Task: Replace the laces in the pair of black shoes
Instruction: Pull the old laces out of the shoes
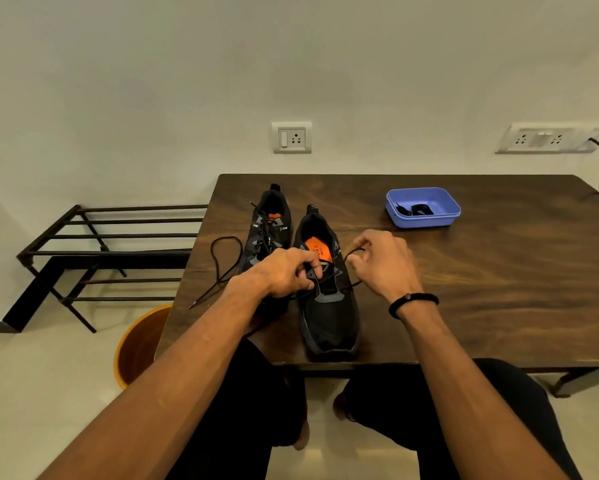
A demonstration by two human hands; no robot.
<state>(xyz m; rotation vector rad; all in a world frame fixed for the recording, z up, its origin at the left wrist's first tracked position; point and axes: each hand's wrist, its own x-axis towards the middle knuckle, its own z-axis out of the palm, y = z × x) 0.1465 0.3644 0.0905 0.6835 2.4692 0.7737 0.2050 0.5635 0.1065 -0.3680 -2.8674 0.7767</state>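
**Black lace, two hands, one shoe at the table's edge**

Black trouser knees (242,410) show below the near edge of the wooden table (481,289). On that edge stands the nearer black shoe (329,317), toe toward the person, its orange insole (317,249) showing. The left hand (286,271) rests over the shoe's eyelets, fingers curled and pinching the lace (329,280) against the upper. The right hand (383,261), a dark band (412,303) on its wrist, is just beside the shoe's right flank, thumb and forefinger pinched on the other end of that lace, which loops up above the knuckles.

Touching the first shoe on its left and set farther back is the second black shoe (268,226), loosely laced; its loose lace (222,265) trails off leftward across the tabletop. Farther back to the right sits a blue tray (424,216) with dark laces (414,209) lying in it. Off the table's left side stand an orange bin (135,348) and a black metal rack (111,251). A wall socket (292,137) is on the wall beyond.
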